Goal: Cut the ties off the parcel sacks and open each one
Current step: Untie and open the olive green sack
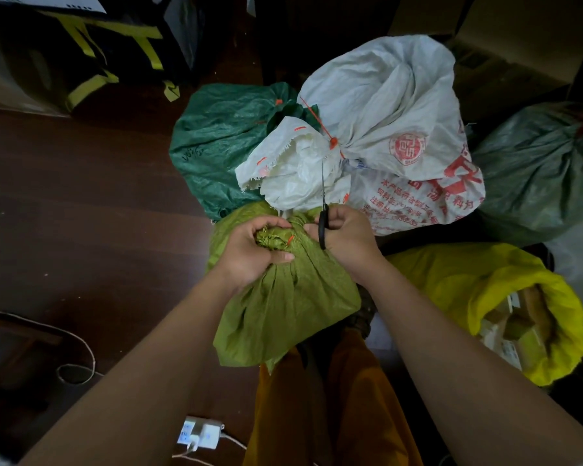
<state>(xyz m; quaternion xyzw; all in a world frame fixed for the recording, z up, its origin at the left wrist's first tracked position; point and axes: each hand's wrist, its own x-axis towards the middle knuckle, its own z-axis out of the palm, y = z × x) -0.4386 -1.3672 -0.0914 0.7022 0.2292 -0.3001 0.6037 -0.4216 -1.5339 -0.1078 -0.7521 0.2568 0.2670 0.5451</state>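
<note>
The olive-green sack (283, 297) stands in the middle of the wooden floor (81, 203), directly below the head camera, and serves as the landmark here; the left hand (256, 250) curls its fingers and thumb round the sack's bunched neck, where a short orange tie (290, 239) shows just beside the thumb; the right hand (345, 237) grips the black handles of a pair of scissors (323, 210), touching the neck's right side, blades pointing away from the person; beyond the sack lies a white printed sack (401, 129) closed by a red tie (333, 142); beyond and to its left a dark green sack (216, 139); to its right an open yellow sack (485, 290); farther right a grey-green sack (535, 169); near its lower left a white power strip (201, 433).
</note>
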